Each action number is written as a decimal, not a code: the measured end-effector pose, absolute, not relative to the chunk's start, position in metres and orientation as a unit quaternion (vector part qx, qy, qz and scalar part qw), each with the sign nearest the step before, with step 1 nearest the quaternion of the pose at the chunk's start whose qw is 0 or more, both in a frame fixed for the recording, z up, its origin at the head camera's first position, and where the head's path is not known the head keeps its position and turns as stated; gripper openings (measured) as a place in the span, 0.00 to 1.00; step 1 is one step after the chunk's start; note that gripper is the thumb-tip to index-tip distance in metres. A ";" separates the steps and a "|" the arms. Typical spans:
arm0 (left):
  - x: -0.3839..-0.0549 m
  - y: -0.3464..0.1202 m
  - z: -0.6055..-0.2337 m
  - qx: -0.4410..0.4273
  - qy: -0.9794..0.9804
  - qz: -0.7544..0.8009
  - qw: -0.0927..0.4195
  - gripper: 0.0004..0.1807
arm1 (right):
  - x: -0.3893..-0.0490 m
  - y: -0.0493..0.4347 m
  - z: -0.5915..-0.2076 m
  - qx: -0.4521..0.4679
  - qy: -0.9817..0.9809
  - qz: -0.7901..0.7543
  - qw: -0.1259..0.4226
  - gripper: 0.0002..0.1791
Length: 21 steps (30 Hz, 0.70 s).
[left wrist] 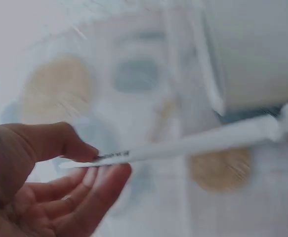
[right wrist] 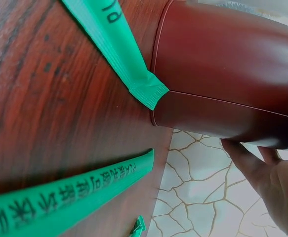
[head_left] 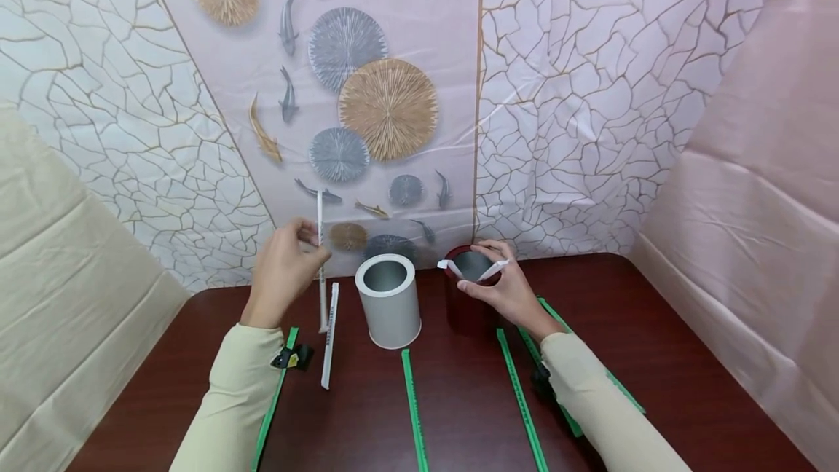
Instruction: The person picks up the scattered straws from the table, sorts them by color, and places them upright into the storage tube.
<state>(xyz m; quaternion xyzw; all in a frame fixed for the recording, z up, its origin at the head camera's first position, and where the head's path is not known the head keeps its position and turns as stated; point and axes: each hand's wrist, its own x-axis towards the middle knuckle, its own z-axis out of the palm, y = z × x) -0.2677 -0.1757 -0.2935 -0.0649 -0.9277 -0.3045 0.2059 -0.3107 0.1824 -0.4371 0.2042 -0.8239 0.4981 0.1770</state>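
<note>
My left hand [head_left: 286,268] pinches a slim white paper-wrapped stick [head_left: 320,217] between thumb and fingers, holding it nearly upright left of the white canister. The same stick runs out from the fingertips in the left wrist view, with dark print beside the thumb. A second white stick [head_left: 331,337] lies on the table below it. My right hand [head_left: 507,290] grips the rim of a dark red canister [head_left: 462,312], thumb at the front and fingers behind. Two white wrapped ends [head_left: 493,269] poke out of its mouth; their lower parts are hidden inside.
Between the hands stands an upright white canister [head_left: 393,312] with an open top. Several green wrapped sticks lie on the dark wooden table [head_left: 367,414], one [head_left: 414,414] in front of the white canister and others near the right forearm. A patterned cloth [head_left: 557,130] hangs behind.
</note>
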 end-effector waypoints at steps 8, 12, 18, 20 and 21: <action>-0.258 -0.117 -0.245 -0.149 -0.852 -0.416 0.280 0.13 | -0.310 0.183 -0.437 0.202 -0.823 0.500 0.178 0.39; -0.266 -0.082 -0.233 -0.192 -0.807 -0.475 0.295 0.09 | -0.309 0.185 -0.436 0.199 -0.824 0.499 0.179 0.39; -0.285 -0.036 -0.242 -0.230 -0.765 -0.519 0.306 0.07 | -0.310 0.184 -0.435 0.203 -0.823 0.499 0.181 0.40; -0.293 -0.025 -0.251 -0.225 -0.773 -0.515 0.293 0.08 | -0.310 0.183 -0.437 0.206 -0.822 0.500 0.181 0.39; -0.297 -0.021 -0.257 -0.221 -0.782 -0.510 0.283 0.09 | -0.310 0.182 -0.437 0.206 -0.821 0.501 0.181 0.39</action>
